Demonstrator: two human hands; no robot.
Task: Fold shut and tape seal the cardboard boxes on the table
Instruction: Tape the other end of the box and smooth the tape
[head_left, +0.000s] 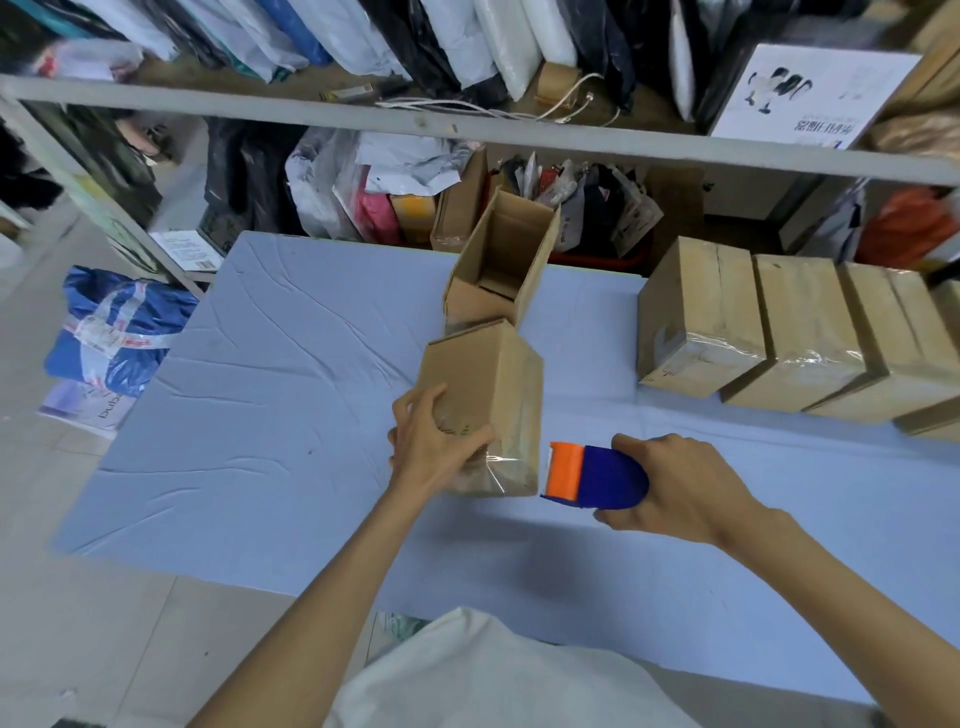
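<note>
Head cam, just the one view. The closed cardboard box (485, 387) sits mid-table on the pale blue cloth (260, 395), with shiny clear tape over its near end. The left hand (434, 441) is curled over that near-left end, thumb on top, gripping it. The right hand (680, 488) is wrapped round a blue and orange tape dispenser (592, 475). The orange end is right by the box's near right corner, and I can't tell if it actually touches.

Just behind, touching or nearly so, there's an open box (498, 265) with its flaps standing up. Only bare cardboard shows inside.

Off to the right is a row of taped boxes (753, 327), packed side by side and closed, so there's no seeing what's in them. A blue bag (111, 332) lies on the floor at left.
</note>
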